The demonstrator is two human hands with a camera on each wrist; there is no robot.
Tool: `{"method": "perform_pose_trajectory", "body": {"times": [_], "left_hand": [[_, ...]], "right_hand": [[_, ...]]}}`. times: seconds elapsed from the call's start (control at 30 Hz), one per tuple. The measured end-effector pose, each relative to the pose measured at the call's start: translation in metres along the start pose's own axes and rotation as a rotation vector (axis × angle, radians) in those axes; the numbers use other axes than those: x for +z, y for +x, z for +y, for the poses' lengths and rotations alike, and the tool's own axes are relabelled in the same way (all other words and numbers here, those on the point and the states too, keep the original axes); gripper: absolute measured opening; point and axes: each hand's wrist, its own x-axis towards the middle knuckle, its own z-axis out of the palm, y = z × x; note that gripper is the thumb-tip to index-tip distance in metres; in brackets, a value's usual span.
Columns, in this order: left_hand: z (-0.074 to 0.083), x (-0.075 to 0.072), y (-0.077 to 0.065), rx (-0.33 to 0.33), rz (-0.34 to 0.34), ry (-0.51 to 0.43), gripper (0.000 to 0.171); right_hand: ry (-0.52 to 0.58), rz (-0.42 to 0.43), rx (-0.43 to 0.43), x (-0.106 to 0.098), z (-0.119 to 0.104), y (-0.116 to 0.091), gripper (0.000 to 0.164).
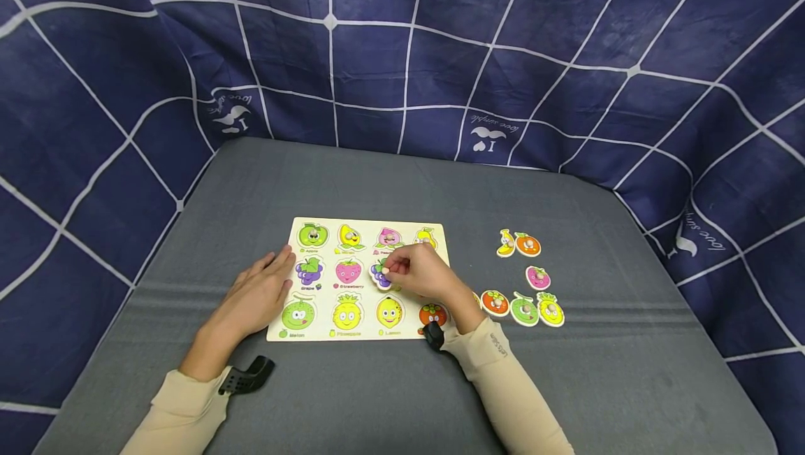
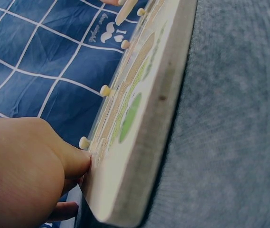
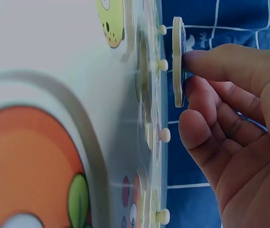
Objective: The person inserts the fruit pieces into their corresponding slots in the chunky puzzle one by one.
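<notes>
A pale wooden fruit puzzle board lies flat on the grey table, with fruit pictures in rows. My left hand rests along its left edge, fingers fairly straight; in the left wrist view the thumb touches the board's edge. My right hand pinches a purple grape puzzle piece by its knob, over the middle row and right of the strawberry. The right wrist view has this grape piece seen edge-on, apart from the board surface. Another grape picture is at the row's left end.
Right of the board lie loose pieces: a banana, an orange, a pink round fruit, a red-orange fruit, a green melon and a pineapple. My right wrist partly hides another. A blue checked cloth hangs behind.
</notes>
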Motion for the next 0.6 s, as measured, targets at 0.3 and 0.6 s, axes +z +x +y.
{"method": "perform_pose_trajectory", "body": {"times": [0.3,0.6], "left_hand": [[-0.001,-0.001,-0.001,0.002,0.004,0.0,0.049],[-0.001,-0.001,-0.001,0.002,0.006,-0.007,0.049]], "right_hand": [[0.0,-0.014,-0.007,0.003,-0.005,0.006,0.006],[-0.008,-0.023,-0.018,0.009,-0.012,0.013,0.005]]}}
